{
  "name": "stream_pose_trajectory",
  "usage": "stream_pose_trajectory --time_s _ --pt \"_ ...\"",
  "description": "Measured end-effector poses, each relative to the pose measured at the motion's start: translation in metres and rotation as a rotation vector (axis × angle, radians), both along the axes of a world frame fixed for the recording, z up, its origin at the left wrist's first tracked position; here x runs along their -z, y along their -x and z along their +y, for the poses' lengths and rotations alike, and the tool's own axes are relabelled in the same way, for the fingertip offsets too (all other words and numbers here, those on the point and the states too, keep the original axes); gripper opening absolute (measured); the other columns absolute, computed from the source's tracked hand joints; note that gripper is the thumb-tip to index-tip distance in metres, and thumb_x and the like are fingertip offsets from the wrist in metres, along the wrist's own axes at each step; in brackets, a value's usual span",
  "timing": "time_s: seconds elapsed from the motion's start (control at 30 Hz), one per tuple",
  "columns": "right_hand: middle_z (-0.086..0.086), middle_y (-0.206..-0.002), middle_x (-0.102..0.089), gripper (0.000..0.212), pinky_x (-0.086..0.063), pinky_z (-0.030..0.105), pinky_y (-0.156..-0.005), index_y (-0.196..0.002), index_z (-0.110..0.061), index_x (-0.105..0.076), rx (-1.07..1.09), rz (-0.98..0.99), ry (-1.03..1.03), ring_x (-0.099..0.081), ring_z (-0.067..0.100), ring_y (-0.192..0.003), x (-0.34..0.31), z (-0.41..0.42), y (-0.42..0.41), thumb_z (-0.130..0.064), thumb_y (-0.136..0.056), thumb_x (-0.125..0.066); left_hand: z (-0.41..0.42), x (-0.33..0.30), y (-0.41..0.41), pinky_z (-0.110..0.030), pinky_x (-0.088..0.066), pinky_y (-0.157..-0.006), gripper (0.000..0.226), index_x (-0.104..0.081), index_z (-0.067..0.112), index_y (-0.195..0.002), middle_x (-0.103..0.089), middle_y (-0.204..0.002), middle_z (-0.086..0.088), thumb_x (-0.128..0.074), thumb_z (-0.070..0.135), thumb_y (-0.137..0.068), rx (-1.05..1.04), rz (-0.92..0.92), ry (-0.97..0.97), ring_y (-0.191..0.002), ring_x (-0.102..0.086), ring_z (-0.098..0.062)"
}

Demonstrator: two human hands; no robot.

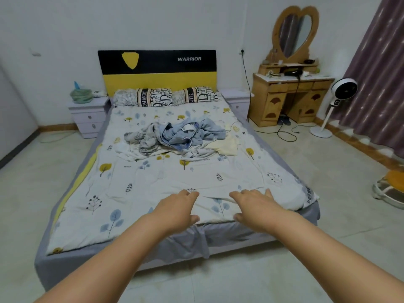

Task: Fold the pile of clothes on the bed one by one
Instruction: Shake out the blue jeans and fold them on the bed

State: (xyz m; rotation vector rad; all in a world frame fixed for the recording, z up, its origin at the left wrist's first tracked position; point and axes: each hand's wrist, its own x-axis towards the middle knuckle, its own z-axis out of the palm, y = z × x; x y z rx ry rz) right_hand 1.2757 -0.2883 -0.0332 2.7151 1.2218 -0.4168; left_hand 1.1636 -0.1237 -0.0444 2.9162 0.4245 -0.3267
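While both arms reach forward from the near edge, the bed [153, 193] fills the middle of the room, spread with a white quilt [175, 178] printed with blue and yellow leaves over a grey sheet [229, 235]. At the far end stands a black and yellow headboard [157, 71] marked WARRIOR, with two patterned pillows [166, 97] lying against it. A pale nightstand [88, 117] stands on the far left, with a green bundle on top. On the far right is a wooden dresser [288, 99] with a heart-shaped mirror [295, 33], then a white fan [336, 101] and a purple curtain [380, 73]. A black cord [284, 134] trails over the tiled floor [328, 193].

The pile [177, 136] sits on the quilt in the middle of the bed, toward the far half, well apart from the hands. It is a crumpled heap: grey patterned cloth on the left, blue garments bunched in the centre with a white label showing, a pale yellow piece at the right, white pieces underneath.

The left hand [177, 208] and right hand [253, 206] are held palm down over the quilt's near edge, side by side. Each grip is spread and loose, fingers pointing to the pile, holding nothing. I cannot tell whether they touch the quilt.
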Motion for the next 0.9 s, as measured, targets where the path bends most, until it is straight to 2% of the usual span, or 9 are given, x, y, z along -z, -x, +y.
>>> stream_pose_trajectory --time_s 0.17,0.3,0.5,0.6,0.9 --pt "0.008 -0.136 -0.043 0.048 -0.017 0.06 -0.107 -0.138 -0.019 -0.032 -0.126 -0.002 0.021 -0.038 0.031 -0.126 0.0 0.028 -0.078 -0.036 -0.095 -0.044 0.015 -0.003 -0.062 -0.037 -0.039 -0.1 0.068 -0.017 0.02 -0.148 -0.027 -0.15 -0.007 -0.051 0.038 -0.092 -0.104 -0.015 0.026 -0.128 -0.041 -0.028" --pt "0.008 -0.136 -0.043 0.048 -0.019 0.058 -0.107 -0.138 -0.02 -0.033 -0.195 -0.009 0.026 -0.038 0.03 -0.126 0.0 0.05 -0.132 -0.037 -0.095 -0.044 0.023 -0.005 -0.106 -0.04 -0.042 -0.098 0.061 -0.026 0.018 -0.143 -0.034 -0.144 -0.008 -0.051 0.038 -0.092 -0.158 -0.011 0.036 -0.122 -0.045 -0.029" --pt "0.008 -0.134 -0.042 0.045 -0.023 0.053 -0.106 -0.136 -0.018 -0.037 -0.29 0.03 0.034 -0.037 0.031 -0.125 0.008 0.097 -0.179 -0.036 -0.095 -0.043 0.05 0.001 -0.147 -0.039 -0.04 -0.1 0.063 -0.024 0.019 -0.145 -0.03 -0.147 -0.007 -0.052 0.039 -0.092 -0.217 0.037 0.074 -0.125 -0.043 -0.029" --pt "0.008 -0.135 -0.042 0.045 -0.024 0.052 -0.105 -0.136 -0.018 -0.037 -0.306 0.048 0.041 -0.036 0.03 -0.125 0.014 0.126 -0.197 -0.036 -0.095 -0.042 0.079 0.004 -0.162 -0.039 -0.04 -0.1 0.066 -0.022 0.02 -0.146 -0.032 -0.146 -0.006 -0.052 0.043 -0.091 -0.247 0.056 0.081 -0.125 -0.043 -0.028" --pt "0.007 -0.136 -0.041 0.052 -0.024 0.049 -0.106 -0.141 -0.02 -0.031 -0.256 0.067 0.078 -0.036 0.027 -0.126 0.028 0.232 -0.246 -0.044 -0.095 -0.039 0.197 0.016 -0.213 -0.039 -0.036 -0.105 0.075 -0.017 0.021 -0.148 -0.021 -0.152 -0.006 -0.05 0.052 -0.089 -0.25 0.095 0.114 -0.132 -0.033 -0.028"
